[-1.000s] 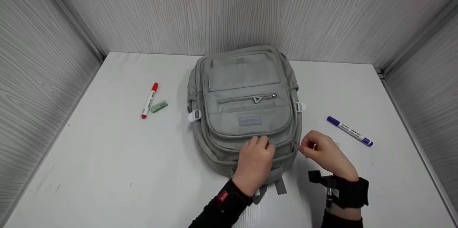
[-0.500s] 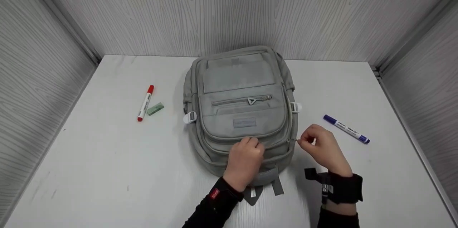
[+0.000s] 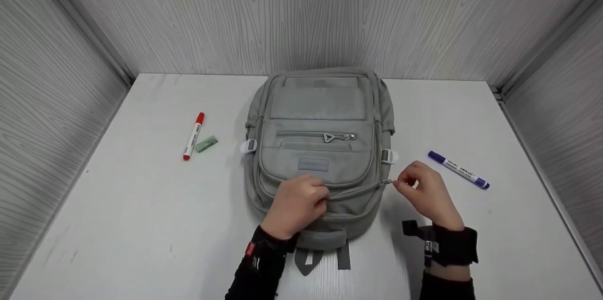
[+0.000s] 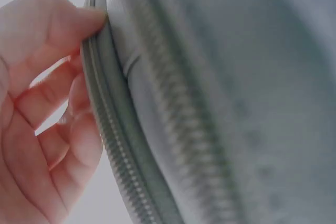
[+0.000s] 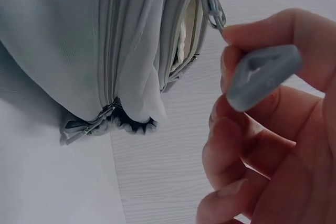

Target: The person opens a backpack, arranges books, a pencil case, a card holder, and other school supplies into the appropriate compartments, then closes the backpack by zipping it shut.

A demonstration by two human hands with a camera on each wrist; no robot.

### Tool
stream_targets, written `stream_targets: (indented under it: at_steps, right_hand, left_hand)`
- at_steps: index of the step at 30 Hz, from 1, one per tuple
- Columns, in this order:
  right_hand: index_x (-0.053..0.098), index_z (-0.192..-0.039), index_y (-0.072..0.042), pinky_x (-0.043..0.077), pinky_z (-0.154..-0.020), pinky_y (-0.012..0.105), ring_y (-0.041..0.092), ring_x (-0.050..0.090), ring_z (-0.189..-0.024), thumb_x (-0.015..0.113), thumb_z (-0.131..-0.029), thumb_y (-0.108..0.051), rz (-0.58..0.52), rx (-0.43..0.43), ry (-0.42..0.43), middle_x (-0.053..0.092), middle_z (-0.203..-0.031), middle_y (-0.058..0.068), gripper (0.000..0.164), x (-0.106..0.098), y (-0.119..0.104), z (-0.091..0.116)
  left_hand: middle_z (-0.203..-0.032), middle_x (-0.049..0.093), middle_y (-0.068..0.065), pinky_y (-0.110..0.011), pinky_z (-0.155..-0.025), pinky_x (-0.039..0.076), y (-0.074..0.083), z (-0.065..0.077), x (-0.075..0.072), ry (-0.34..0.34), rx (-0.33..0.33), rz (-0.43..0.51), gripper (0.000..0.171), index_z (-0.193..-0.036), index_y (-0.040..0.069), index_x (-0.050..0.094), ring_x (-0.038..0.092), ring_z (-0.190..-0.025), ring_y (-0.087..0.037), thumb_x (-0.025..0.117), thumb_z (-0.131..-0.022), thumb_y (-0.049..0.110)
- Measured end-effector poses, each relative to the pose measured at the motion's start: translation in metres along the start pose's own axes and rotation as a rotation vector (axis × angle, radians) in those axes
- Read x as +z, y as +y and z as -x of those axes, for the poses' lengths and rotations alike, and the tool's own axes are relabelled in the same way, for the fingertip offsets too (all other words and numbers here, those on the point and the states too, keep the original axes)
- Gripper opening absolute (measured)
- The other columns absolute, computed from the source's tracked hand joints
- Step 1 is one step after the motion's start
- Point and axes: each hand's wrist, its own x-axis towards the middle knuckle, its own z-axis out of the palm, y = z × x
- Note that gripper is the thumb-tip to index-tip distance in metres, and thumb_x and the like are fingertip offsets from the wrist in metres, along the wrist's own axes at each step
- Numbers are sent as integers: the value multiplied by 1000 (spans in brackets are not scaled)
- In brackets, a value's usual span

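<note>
A grey backpack (image 3: 320, 100) lies on the white table, its top handle (image 3: 322, 239) towards me. My left hand (image 3: 297, 203) pinches the zippered edge (image 4: 118, 150) of a front compartment between thumb and fingers. Zipper teeth run along that edge in the left wrist view. At the bag's right side my right hand (image 3: 426, 194) pinches a metal zipper pull (image 5: 214, 10), whose grey triangular tab (image 5: 265, 74) sticks out past the thumb and forefinger. Beside the slider, the right wrist view shows a parted opening with pale lining (image 5: 184, 35).
A red-capped marker (image 3: 193, 136) and a green eraser (image 3: 206, 144) lie left of the bag. To the right lies a blue marker (image 3: 459, 169). Panelled walls (image 3: 301, 17) stand behind and at both sides. A second triangular zipper tab (image 3: 329, 137) hangs on the front pocket.
The backpack has turned slightly and now lies straighter. My left hand has shifted left along with the bag's near end, while the right stays at the zipper pull.
</note>
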Motion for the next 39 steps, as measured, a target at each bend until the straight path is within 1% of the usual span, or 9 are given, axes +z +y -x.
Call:
stream_targets:
  at_steps: [4, 9, 13, 21, 26, 28, 31, 35, 39]
  right_hand:
    - [63, -72, -7, 41, -71, 23, 8, 48, -76, 68, -85, 2, 3, 0, 23, 57, -79, 1, 17, 3, -1, -3]
    - [63, -73, -6, 41, -72, 24, 14, 51, -79, 67, -87, 0, 25, 25, 37, 58, -84, 5, 15, 6, -2, -7]
    - [65, -78, -5, 43, -73, 28, 20, 56, -82, 66, -91, -5, 88, 24, 18, 61, -91, 9, 13, 5, 0, -17]
    - [69, -89, 1, 41, -64, 35, 26, 55, -73, 61, -93, -12, 257, -7, -12, 60, -95, 17, 16, -7, 2, -70]
    - [69, -93, 3, 46, -64, 45, 32, 57, -74, 58, -93, -14, 337, 28, 26, 60, -97, 19, 20, -10, 4, -101]
    - [69, -93, 3, 46, -64, 44, 32, 57, -76, 58, -93, -14, 343, 49, 38, 59, -97, 19, 21, -9, 5, -107]
    - [68, -90, 3, 42, -61, 39, 31, 55, -73, 58, -90, -13, 318, 66, 57, 58, -93, 18, 19, -6, 7, -110]
    - [67, -85, 4, 38, -64, 34, 30, 52, -74, 59, -88, -11, 250, 60, 85, 58, -90, 18, 16, -2, 8, -104]
    - [68, -96, 4, 39, -67, 34, 29, 54, -75, 60, -94, -13, 194, 41, 56, 61, -96, 21, 19, -1, 5, -95]
  left_hand:
    - [-72, 66, 7, -24, -56, 48, -7, 1, -8, -13, 14, 13, 14, -66, 17, 65, 58, -66, -12, 71, -66, 4]
    - [-68, 60, 8, -24, -53, 44, -10, 4, -11, 5, 51, -7, 16, -63, 17, 62, 52, -62, -12, 71, -64, 4]
    - [-69, 60, 8, -23, -55, 44, -13, 9, -15, 31, 58, -10, 20, -63, 19, 62, 52, -63, -13, 72, -65, 2]
    - [-73, 63, 8, -23, -58, 47, -21, 17, -24, 43, 30, 31, 20, -65, 19, 68, 54, -66, -13, 71, -65, -1]
    - [-73, 65, 8, -23, -63, 50, -25, 19, -27, 20, 0, 79, 19, -67, 18, 71, 56, -69, -13, 71, -65, -1]
    - [-74, 65, 8, -23, -64, 51, -26, 20, -27, 6, -10, 93, 19, -69, 18, 72, 57, -70, -13, 72, -66, -1]
    - [-76, 67, 7, -24, -64, 51, -25, 20, -28, -31, -40, 102, 16, -72, 17, 74, 58, -72, -13, 75, -68, 2]
    - [-78, 69, 5, -26, -67, 52, -24, 18, -30, -106, -100, 137, 11, -75, 16, 76, 61, -75, -14, 79, -72, 6]
    - [-80, 70, 4, -27, -70, 53, -28, 19, -38, -131, -174, 169, 9, -79, 16, 77, 64, -78, -15, 80, -75, 8]
